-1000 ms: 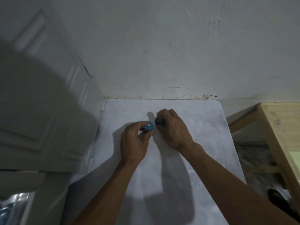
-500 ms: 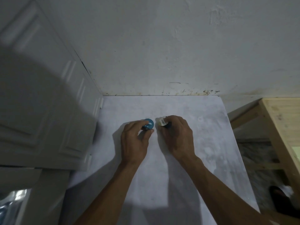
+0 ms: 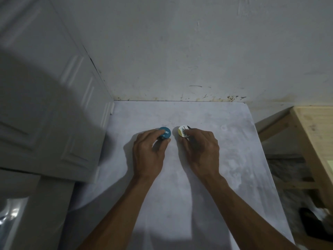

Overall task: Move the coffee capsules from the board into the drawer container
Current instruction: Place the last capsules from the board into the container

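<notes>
A blue-topped coffee capsule is pinched by my left hand, thumb and fingers curled round it, over the middle of the white board. A second capsule, with a white and yellow lid and a dark body, is gripped by my right hand just to the right. The two capsules sit a small gap apart. I cannot tell whether they rest on the board or are lifted slightly. No drawer container is in view.
A white panelled door stands along the board's left edge. A stained white wall closes the back. A light wooden frame stands at the right, with a dark object on the floor below.
The right hand has turned its capsule so the white and yellow lid now shows. Both hands have drawn slightly apart, with a gap between the capsules.
</notes>
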